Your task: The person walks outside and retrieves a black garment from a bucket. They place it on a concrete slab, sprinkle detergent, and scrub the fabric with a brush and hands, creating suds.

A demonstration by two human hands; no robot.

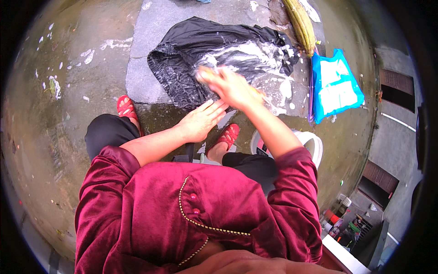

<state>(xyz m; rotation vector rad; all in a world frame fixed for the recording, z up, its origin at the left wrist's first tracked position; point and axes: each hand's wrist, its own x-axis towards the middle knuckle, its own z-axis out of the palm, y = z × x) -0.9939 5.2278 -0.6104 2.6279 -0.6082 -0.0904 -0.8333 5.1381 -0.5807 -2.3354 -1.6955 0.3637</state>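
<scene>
A dark garment (205,41) with a gathered, elastic-looking edge lies spread on a grey stone slab (143,80). White suds (246,51) cover much of its right half. My left hand (200,120) rests flat at the garment's near edge, fingers stretched out and thumb side partly hidden. Over the cloth, my right hand (229,85) is blurred by motion, just above my left fingertips. Beneath its palm an orange-brown object (258,93) shows at the edge; blur and the hand hide its shape.
To the right lies a blue plastic packet (337,85) bearing writing. A ridged, yellow-green gourd (301,27) sits on the slab's far right. Beside my right knee stands a white bucket (316,145). My red sandals (126,107) are on wet concrete (68,113) spotted with foam.
</scene>
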